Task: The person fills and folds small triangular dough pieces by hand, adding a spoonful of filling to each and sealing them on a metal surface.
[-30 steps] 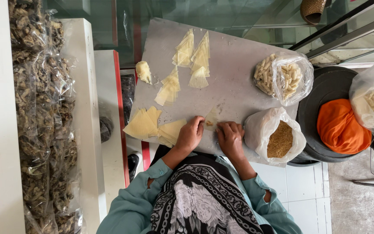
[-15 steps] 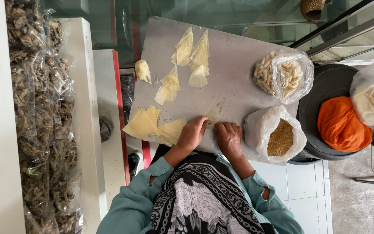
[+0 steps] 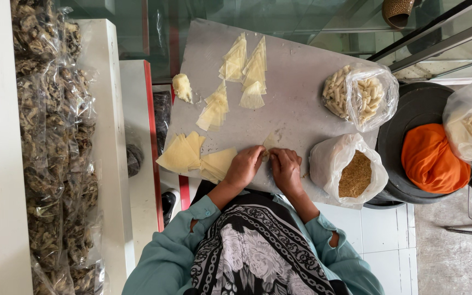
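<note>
My left hand [image 3: 244,166] and my right hand [image 3: 285,170] meet at the near edge of a grey board [image 3: 296,104]. Both pinch one small pale dough wrapper [image 3: 269,142] between their fingertips. Just left of my left hand lie fanned stacks of yellow triangular wrappers [image 3: 192,157]. More wrapper stacks [image 3: 247,68] lie farther up the board, with another small stack [image 3: 214,111] below them. A lump of dough [image 3: 182,87] rests at the board's left edge.
Right of my right hand stands an open plastic bag of brown crumbly filling [image 3: 355,175]. Behind it is a bag of pale rolled pieces [image 3: 359,95]. A black round tray [image 3: 411,109] holds an orange cloth [image 3: 432,158]. Bags of dark dried goods [image 3: 45,136] line the left.
My hands have drawn closer together around the small wrapper, which sits a little farther right on the board. The bags and stacks have not moved.
</note>
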